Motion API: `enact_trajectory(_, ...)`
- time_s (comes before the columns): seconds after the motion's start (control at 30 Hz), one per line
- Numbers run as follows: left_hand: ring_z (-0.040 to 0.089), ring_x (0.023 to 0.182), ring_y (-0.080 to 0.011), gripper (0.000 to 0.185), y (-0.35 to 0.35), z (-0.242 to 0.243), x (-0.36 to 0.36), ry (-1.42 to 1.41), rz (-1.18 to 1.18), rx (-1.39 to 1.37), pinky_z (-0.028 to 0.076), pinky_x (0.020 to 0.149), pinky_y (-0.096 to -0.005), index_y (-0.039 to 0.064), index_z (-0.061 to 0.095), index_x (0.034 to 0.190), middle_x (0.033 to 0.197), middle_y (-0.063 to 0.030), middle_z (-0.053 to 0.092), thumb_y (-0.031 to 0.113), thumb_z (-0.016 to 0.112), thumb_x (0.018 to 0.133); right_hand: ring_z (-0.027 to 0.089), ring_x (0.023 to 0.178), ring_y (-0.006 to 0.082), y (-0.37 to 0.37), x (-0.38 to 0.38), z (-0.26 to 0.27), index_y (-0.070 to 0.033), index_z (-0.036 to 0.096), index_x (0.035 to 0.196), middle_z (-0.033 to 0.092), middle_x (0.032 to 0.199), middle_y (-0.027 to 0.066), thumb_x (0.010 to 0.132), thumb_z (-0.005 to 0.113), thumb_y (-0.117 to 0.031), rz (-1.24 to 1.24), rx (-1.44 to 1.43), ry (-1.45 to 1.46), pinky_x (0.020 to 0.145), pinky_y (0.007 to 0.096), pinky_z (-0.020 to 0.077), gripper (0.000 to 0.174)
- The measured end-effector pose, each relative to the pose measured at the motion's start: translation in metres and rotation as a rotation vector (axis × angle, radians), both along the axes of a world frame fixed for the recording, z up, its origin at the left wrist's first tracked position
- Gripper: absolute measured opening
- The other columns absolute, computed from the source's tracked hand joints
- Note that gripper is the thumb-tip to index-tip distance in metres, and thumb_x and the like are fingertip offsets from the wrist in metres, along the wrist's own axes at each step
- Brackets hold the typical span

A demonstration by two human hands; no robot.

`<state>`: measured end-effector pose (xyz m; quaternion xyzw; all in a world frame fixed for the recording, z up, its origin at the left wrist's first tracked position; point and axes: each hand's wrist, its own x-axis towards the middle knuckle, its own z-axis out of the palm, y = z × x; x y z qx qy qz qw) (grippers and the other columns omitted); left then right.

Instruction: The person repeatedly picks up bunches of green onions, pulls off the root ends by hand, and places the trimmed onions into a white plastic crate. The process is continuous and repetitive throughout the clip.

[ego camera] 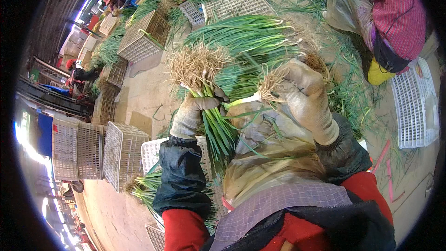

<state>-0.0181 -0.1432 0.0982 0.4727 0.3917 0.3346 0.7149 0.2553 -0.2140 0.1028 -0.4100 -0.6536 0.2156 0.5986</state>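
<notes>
My left hand (pixel 197 111), in a soiled knit glove, is closed around a bunch of green onions (pixel 216 122), its tangled brown roots upward and its green leaves hanging down. My gloved right hand (pixel 305 90) is curled beside the roots of a single green onion (pixel 247 100), whose white stem points toward the bunch; whether the fingers grip those roots is hard to tell. Just beyond both hands lies a large pile of green onions (pixel 237 35), roots to the right. A clouded plastic apron (pixel 278 146) covers my lap, with a few loose leaves on it.
Plastic crates stand at the left (pixel 122 150), upper left (pixel 144 36) and beyond the pile (pixel 240 5). A co-worker in a red striped top (pixel 397 14) bends at the upper right, near a white crate (pixel 414 104). Leaf scraps (pixel 348 94) and pink ribbon (pixel 389 177) litter the floor.
</notes>
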Motion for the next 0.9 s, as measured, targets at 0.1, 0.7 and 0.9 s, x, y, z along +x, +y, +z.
enact_trajectory(0.1, 0.067, 0.070, -0.0256, 0.034, -0.004, 0.002, 0.004, -0.006, 0.047, -0.016, 0.060, 0.065, -0.0408, -0.001, 0.061, 0.105, 0.092, -0.0100, 0.065, 0.000, 0.071, 0.073, 0.067, 0.077, 0.0292, 0.009, -0.005, -0.013, -0.002, 0.070, 0.102, 0.068, 0.085, 0.0159, 0.089, 0.069, -0.010, 0.043, -0.076, 0.055, 0.069, 0.0375, 0.0515, 0.016)
enact_trajectory(0.7, 0.069, 0.073, -0.0201, 0.038, -0.009, 0.004, 0.041, 0.227, 0.144, 0.039, 0.058, 0.066, -0.0312, 0.000, 0.066, 0.113, 0.093, -0.0082, 0.071, -0.006, 0.072, 0.076, 0.063, 0.080, 0.0144, 0.023, 0.059, -0.074, 0.001, 0.070, 0.104, 0.071, 0.087, 0.0065, 0.091, 0.064, -0.015, -0.071, -0.552, 0.210, 0.076, 0.0304, 0.0495, 0.022)
enact_trajectory(0.9, 0.066, 0.092, -0.0189, 0.050, -0.015, -0.003, 0.096, 0.188, -0.163, 0.060, 0.055, 0.081, -0.0326, 0.002, 0.061, 0.121, 0.106, -0.0063, 0.070, -0.009, 0.072, 0.074, 0.061, 0.080, 0.0112, 0.005, 0.029, -0.020, 0.000, 0.069, 0.102, 0.069, 0.085, 0.0028, 0.093, 0.062, -0.009, 0.035, -0.485, 0.265, 0.078, 0.0275, 0.0492, 0.015)
